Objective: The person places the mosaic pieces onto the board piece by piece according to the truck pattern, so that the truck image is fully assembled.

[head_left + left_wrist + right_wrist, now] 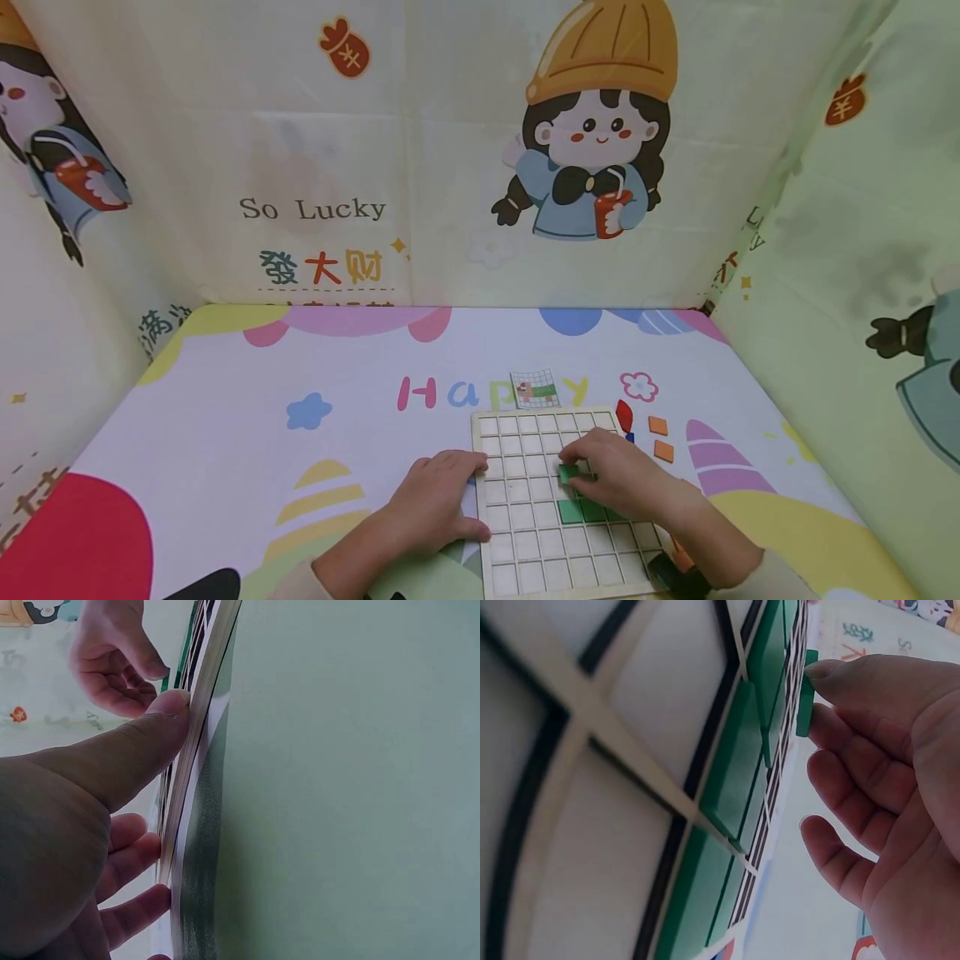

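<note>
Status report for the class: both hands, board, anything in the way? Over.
Left hand against left edge of grid board. Right hand pinching green tile over board. More green tiles set in board. Right hand blocks part of head view.

From above, the head view looks forward and down across the worktop, while the left-wrist view sights closely along the edge of the grid board and the right-wrist view skims its face, both sharing the right hand.
</note>
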### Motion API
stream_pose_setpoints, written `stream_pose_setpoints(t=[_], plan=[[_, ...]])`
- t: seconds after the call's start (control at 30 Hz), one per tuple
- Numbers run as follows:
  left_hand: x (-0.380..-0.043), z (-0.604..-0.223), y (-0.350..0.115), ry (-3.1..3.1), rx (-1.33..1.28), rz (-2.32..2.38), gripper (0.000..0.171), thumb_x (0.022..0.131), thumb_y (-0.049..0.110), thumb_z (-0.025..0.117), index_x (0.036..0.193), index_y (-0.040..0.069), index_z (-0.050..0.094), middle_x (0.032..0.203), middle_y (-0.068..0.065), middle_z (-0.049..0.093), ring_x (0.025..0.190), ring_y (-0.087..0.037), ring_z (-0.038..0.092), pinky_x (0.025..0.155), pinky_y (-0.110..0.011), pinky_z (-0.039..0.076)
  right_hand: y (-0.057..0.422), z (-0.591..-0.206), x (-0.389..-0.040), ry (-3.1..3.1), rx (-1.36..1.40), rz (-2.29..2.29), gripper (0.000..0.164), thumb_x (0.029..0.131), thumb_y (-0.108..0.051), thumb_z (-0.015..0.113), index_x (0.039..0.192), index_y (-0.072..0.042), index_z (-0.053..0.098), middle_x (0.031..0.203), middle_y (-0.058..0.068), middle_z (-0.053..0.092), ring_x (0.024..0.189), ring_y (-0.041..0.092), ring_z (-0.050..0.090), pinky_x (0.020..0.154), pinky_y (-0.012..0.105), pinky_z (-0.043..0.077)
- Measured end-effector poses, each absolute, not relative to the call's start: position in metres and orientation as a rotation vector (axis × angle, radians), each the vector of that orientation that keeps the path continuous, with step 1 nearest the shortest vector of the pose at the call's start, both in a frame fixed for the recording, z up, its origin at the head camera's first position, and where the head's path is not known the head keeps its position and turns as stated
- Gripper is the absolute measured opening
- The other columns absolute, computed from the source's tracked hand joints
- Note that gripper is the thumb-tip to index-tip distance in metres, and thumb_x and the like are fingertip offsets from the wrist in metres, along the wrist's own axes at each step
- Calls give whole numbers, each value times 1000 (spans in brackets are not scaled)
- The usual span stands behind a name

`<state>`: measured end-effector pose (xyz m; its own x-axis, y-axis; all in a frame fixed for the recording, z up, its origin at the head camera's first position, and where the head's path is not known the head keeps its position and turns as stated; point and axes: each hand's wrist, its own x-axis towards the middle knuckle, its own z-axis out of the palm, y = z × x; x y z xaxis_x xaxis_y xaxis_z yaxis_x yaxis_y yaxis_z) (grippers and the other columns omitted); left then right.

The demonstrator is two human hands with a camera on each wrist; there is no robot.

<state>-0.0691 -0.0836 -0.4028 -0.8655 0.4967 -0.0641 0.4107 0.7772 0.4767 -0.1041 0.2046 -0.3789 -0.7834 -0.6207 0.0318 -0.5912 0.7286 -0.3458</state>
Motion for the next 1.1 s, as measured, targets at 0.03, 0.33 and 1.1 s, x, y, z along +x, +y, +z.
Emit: stream_pose_setpoints(t=[0.03, 0.33, 1.1], plan=[[-69, -403, -84, 2785, 720, 681, 76, 75, 50, 85, 134, 13, 53, 133, 0, 56, 130, -25, 47, 101, -50, 39, 204, -379, -104, 2834, -995, -523, 23, 86, -14, 79, 107, -11, 72, 101, -8, 64, 95, 13, 57, 84, 36, 52], [-69, -403, -85, 2787, 732, 679, 76, 76, 50, 84, 134, 13, 53, 134, -1, 56, 130, -25, 47, 101, -50, 39, 200, -381, -102, 2814, -962, -505, 23, 87, -16, 78, 109, -11, 72, 102, -9, 62, 96, 11, 56, 84, 35, 52], [-69, -403, -85, 2782, 728, 697, 75, 76, 51, 84, 133, 14, 53, 133, 0, 56, 130, -24, 47, 101, -50, 39, 200, -379, -102, 2747, -1037, -503, 19, 87, -17, 78, 106, -15, 75, 93, -15, 60, 86, 4, 52, 76, 29, 50]])
